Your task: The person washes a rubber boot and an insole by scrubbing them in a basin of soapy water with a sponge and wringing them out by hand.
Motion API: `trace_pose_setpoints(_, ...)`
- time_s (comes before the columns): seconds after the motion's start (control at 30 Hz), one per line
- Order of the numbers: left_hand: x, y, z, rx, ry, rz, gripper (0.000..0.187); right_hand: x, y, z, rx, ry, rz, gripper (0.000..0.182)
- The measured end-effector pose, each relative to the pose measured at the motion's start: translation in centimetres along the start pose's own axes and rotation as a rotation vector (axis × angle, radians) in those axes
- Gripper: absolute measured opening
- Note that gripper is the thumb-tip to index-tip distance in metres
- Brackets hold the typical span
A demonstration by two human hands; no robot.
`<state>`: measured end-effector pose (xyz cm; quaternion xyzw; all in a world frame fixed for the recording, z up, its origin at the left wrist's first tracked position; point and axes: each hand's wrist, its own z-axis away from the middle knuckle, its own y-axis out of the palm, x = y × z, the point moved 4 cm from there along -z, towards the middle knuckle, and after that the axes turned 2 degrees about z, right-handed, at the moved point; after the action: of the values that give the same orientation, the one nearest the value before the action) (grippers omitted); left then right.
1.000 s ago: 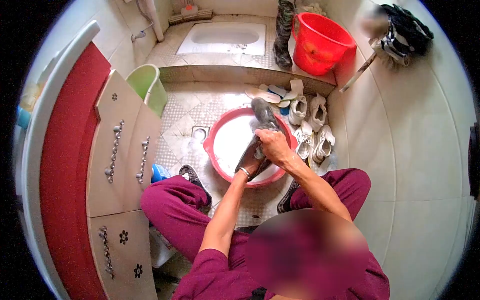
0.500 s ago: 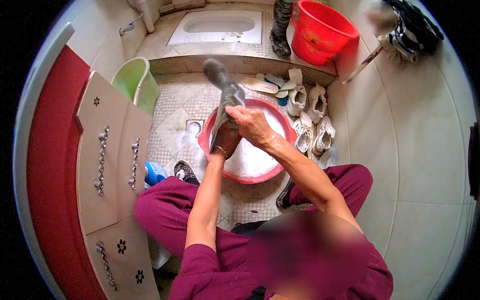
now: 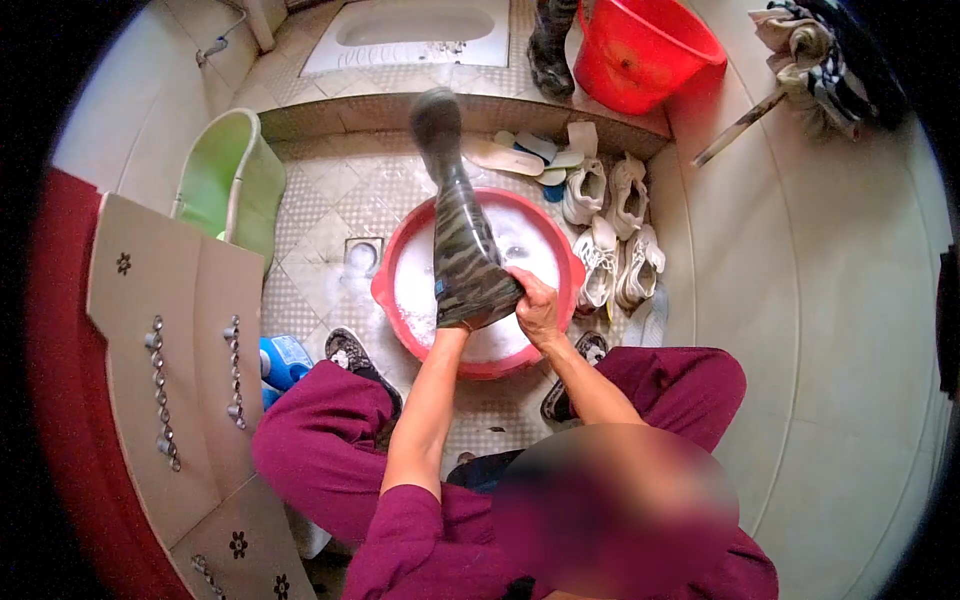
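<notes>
A wet, dark camouflage rubber boot point(image 3: 460, 235) is held over a pink basin point(image 3: 375, 290) of white suds, its toe pointing away from me and its open top toward me. My left hand point(image 3: 457, 330) reaches inside the top of the boot; only the wrist end shows, and the fingers are hidden. On the right side of the opening, my right hand point(image 3: 538, 310) is closed on the boot's edge, fingers wrapped on the rim.
Several pale shoes point(image 3: 628, 197) and insoles point(image 3: 505, 157) lie right of the basin. Behind the step are a red bucket point(image 3: 640, 60), another dark boot point(image 3: 552, 50) and a squat toilet point(image 3: 325, 45). At left are a green bin point(image 3: 250, 185), a cabinet point(image 3: 200, 400) and a blue bottle point(image 3: 284, 362).
The boot has turned, showing more of its camouflage shaft. My right hand has moved from the middle of the boot down to its right rim. The view has shifted slightly.
</notes>
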<state>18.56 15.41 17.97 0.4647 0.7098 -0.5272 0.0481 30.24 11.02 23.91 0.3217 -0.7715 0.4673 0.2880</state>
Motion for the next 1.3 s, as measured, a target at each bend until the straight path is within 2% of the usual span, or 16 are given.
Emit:
trace_pose_setpoints(0.07, 0.6, 1.0, 0.9, 0.043, -0.088, 0.101, 0.031, -1.7, 0.8, 1.5, -0.062, 0.046, -0.057, 0.034)
trace_pose_setpoints(0.13, 1.6, 2.5, 1.6, 0.109, -0.244, 0.3, 0.032, -4.6, 1.8, 3.1, -0.065, 0.25, -0.034, 0.036)
trace_pose_setpoints(0.2, 3.1, 4.3, 2.3, 0.186, -0.273, 0.297, 0.037, -7.4, 2.8, 4.7, -0.056, 0.348, -0.007, 0.031)
trace_pose_setpoints(0.27, 4.3, 5.5, 3.3, 0.23, -0.183, -0.016, 0.039, -8.8, 4.2, 5.8, 0.017, 0.405, -0.074, 0.027)
trace_pose_setpoints(0.33, 7.6, 9.0, 5.7, 0.281, -0.21, -0.148, 0.04, -12.5, 6.2, 8.3, -0.013, 0.357, 0.0, 0.026)
trace_pose_setpoints(0.37, 10.3, 11.6, 8.1, 0.225, -0.443, 0.414, 0.041, -13.5, 7.2, 9.1, 0.017, 0.41, -0.004, 0.032)
trace_pose_setpoints(0.43, 12.0, 13.8, 9.3, 0.149, -0.682, 0.972, 0.042, -13.8, 7.8, 8.4, 0.065, 0.457, -0.068, 0.038)
trace_pose_setpoints(0.53, 12.2, 14.1, 9.6, 0.031, -0.725, 1.059, 0.041, -16.1, 8.9, 8.5, 0.07, 0.511, -0.126, 0.035)
trace_pose_setpoints(0.57, 12.0, 14.1, 8.8, -0.012, -0.731, 1.095, 0.041, -16.1, 9.0, 8.1, 0.028, 0.465, -0.071, 0.024)
trace_pose_setpoints(0.6, 11.7, 14.1, 8.5, -0.063, -0.747, 1.131, 0.041, -16.9, 9.3, 8.4, 0.036, 0.48, -0.065, 0.024)
trace_pose_setpoints(0.67, 11.3, 14.1, 8.3, -0.111, -0.782, 1.171, 0.041, -19.4, 10.4, 9.7, 0.228, 0.572, 0.208, 0.013)
trace_pose_setpoints(0.73, 10.8, 13.8, 7.0, 0.172, -0.605, 0.669, 0.041, -21.2, 11.3, 11.1, 0.212, 0.624, 0.169, 0.012)
trace_pose_setpoints(0.87, 10.5, 14.2, 5.7, 0.656, -0.155, -0.337, 0.041, -21.9, 12.2, 12.0, 0.448, 0.837, 0.376, 0.016)
trace_pose_setpoints(0.93, 10.4, 14.3, 5.5, 0.619, -0.099, -0.218, 0.041, -22.9, 12.9, 13.1, 0.628, 0.88, 0.504, 0.018)
trace_pose_setpoints(1.03, 9.9, 14.6, 5.3, 0.622, 0.057, -0.076, 0.04, -23.2, 13.1, 14.0, 0.844, 0.766, 0.532, 0.018)
trace_pose_setpoints(1.3, 10.2, 15.5, 5.4, 0.666, 0.039, -0.073, 0.039, -22.6, 12.9, 14.2, 1.046, 0.453, 0.571, 0.021)
